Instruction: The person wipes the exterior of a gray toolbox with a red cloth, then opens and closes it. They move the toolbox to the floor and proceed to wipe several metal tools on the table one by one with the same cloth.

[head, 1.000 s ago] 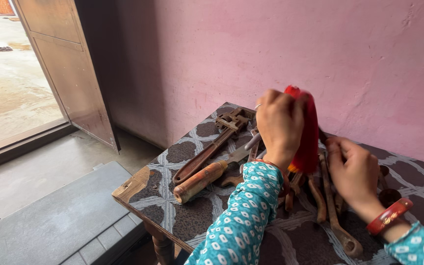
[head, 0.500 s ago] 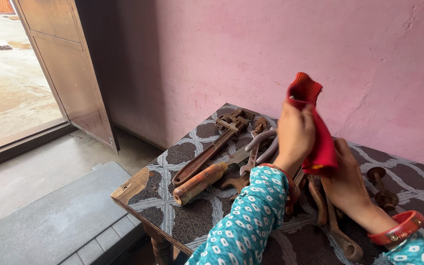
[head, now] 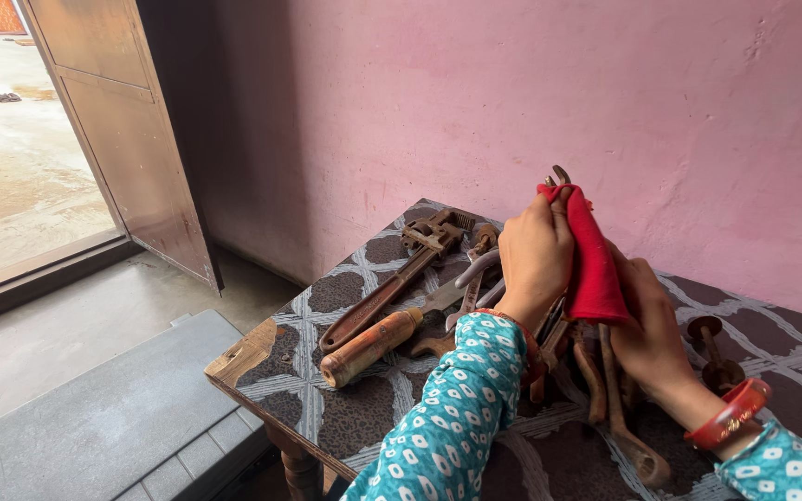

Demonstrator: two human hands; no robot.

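Nearest the camera, two patterned teal sleeves reach over the desk point(head: 262, 362), a small table with a dark patterned top and a chipped corner. The left hand point(head: 536, 260) is closed around a red cloth point(head: 596, 264), pinching it near the top. The right hand point(head: 652, 329), with a red bangle point(head: 730, 413) at the wrist, sits behind and under the cloth; its grip is hidden, so I cannot tell how far it closes. A rusty tool tip point(head: 557, 174) pokes out above the cloth, which wraps the tool. Its long axis runs nearly upright, tilted slightly, between the two hands, the left one higher on it. Beyond lie a wooden-handled tool point(head: 368, 345), a pipe wrench point(head: 392, 283) and other rusty tools. Farther off: pink wall point(head: 512, 93), open door point(head: 113, 111).
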